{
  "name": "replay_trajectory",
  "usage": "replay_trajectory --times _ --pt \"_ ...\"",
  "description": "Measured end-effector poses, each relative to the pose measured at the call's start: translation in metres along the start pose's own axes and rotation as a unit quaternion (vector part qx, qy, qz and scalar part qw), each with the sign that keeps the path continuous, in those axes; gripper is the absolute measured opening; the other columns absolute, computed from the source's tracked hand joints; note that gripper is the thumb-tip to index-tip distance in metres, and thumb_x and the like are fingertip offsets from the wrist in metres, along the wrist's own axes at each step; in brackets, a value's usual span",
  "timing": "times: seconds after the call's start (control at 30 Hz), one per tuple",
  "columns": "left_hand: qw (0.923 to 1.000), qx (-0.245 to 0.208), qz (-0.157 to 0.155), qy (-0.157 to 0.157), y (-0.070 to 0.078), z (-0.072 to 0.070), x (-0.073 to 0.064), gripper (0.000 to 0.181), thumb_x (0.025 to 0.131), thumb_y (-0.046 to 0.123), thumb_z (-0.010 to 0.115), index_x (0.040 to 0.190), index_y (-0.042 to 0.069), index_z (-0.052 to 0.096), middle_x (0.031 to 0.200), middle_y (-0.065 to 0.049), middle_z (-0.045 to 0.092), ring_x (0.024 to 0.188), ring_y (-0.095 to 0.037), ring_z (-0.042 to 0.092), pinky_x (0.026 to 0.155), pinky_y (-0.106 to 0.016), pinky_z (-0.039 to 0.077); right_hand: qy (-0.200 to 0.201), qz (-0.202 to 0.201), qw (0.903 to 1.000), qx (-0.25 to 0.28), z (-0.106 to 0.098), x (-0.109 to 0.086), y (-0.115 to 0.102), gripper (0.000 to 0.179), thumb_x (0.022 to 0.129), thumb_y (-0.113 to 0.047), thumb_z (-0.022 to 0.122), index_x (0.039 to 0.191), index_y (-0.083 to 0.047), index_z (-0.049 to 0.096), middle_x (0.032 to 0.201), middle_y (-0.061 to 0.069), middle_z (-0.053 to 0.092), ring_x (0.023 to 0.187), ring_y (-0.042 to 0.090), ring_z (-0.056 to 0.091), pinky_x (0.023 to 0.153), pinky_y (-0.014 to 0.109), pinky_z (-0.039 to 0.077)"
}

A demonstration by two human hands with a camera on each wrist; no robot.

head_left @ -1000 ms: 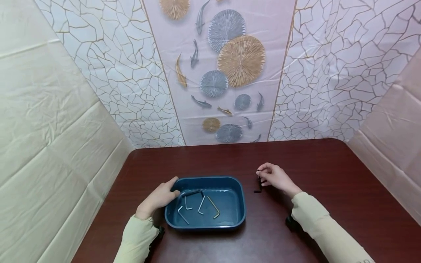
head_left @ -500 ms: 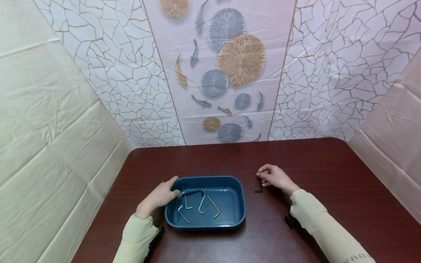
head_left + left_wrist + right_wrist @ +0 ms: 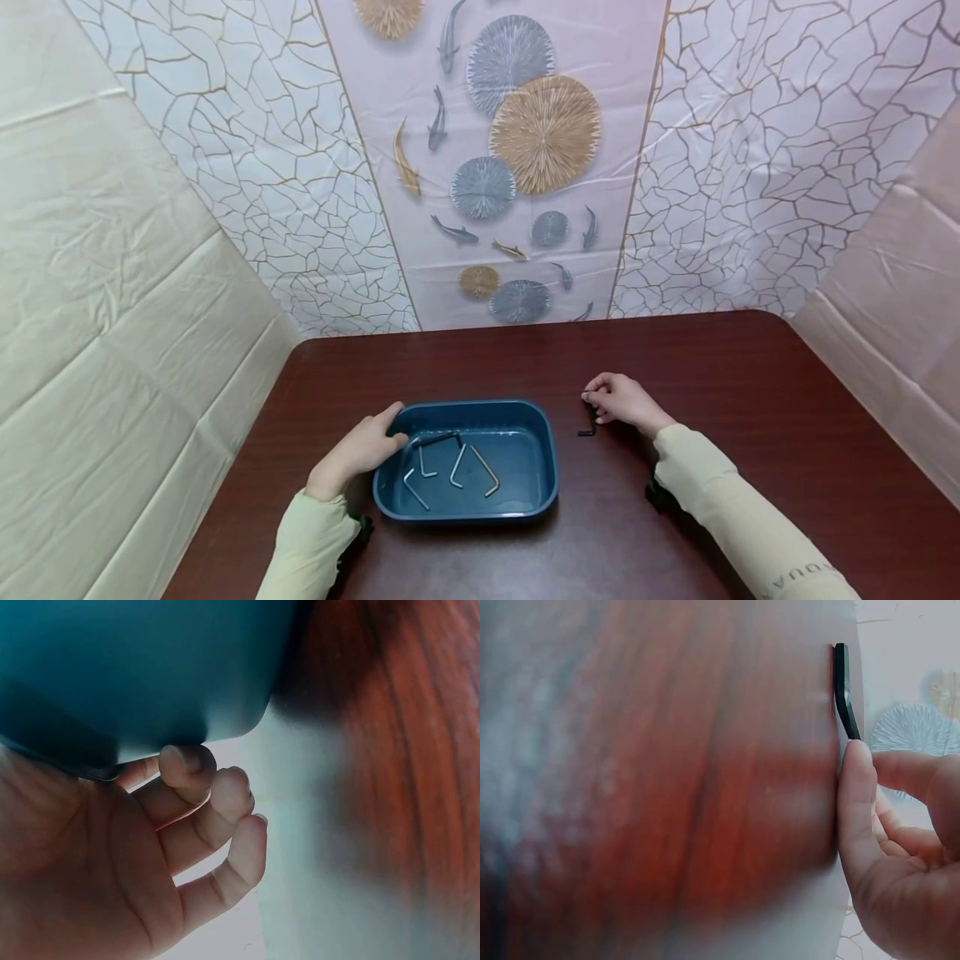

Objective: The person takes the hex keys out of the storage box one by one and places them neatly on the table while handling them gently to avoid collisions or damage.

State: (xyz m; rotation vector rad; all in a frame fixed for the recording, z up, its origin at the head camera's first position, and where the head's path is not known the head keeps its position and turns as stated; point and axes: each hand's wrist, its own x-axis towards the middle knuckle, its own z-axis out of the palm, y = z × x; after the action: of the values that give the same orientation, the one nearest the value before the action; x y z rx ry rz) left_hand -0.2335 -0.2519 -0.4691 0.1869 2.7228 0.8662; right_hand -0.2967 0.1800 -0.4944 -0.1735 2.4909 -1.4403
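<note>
My left hand point(image 3: 362, 452) holds the blue rectangular tray point(image 3: 521, 479) by its back left corner, thumb over the rim. In the left wrist view its curled fingers point(image 3: 238, 851) lie against the outside of the tray wall. To the right of the tray, my right hand point(image 3: 626, 402) pinches a black L-shaped hex key point(image 3: 587, 433) at the end of its long arm. The key's short arm points left, low over the table; whether it touches cannot be told. In the right wrist view the bent end of the black hex key point(image 3: 843, 679) sticks out beyond the fingertips.
Inside the tray lie several hex keys: a black one point(image 3: 435, 438), a brass-coloured one point(image 3: 485, 468) and silver ones, such as the silver hex key point(image 3: 457, 467). The dark red table point(image 3: 675, 350) ends at a patterned cloth wall point(image 3: 525, 208), with plain cloth at both sides.
The head view has shifted very slightly. Both hands, the tray and the pinched hex key stay almost where they were.
</note>
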Motion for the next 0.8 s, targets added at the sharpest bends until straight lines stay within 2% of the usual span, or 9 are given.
replay_trajectory --times 0.43,0.7,0.8 --pt "0.9994 -0.031 -0.006 -0.012 -0.0022 -0.0009 -0.0009 0.067 0.101 0.018 0.054 0.159 0.0 0.025 0.151 -0.021 0.046 0.126 -0.032 0.052 0.108 -0.058 0.039 -0.013 0.007 0.9999 0.0 -0.0021 0.0004 -0.0033 0.022 0.099 -0.009 0.062 0.111 0.009 0.061 0.084 0.014 0.061 0.071 0.019 0.061 0.064 0.033 0.059" --pt "0.9996 -0.027 0.003 -0.01 -0.0033 -0.0014 -0.0001 0.067 0.101 0.018 0.055 0.158 0.001 0.026 0.149 -0.019 0.048 0.119 -0.029 0.055 0.105 -0.056 0.042 -0.007 0.009 0.9995 -0.029 -0.0019 0.0015 -0.0041 0.02 0.1 -0.012 0.061 0.109 0.006 0.059 0.082 0.014 0.06 0.067 0.019 0.064 0.063 0.033 0.059" --pt "0.9995 -0.029 0.003 -0.015 -0.004 -0.0008 -0.0002 0.066 0.101 0.018 0.055 0.158 0.001 0.027 0.134 -0.016 0.058 0.112 -0.027 0.056 0.098 -0.05 0.046 -0.008 0.013 0.9994 -0.031 -0.0015 0.0021 -0.0038 0.02 0.1 -0.012 0.061 0.108 0.006 0.058 0.081 0.014 0.06 0.065 0.02 0.065 0.063 0.034 0.059"
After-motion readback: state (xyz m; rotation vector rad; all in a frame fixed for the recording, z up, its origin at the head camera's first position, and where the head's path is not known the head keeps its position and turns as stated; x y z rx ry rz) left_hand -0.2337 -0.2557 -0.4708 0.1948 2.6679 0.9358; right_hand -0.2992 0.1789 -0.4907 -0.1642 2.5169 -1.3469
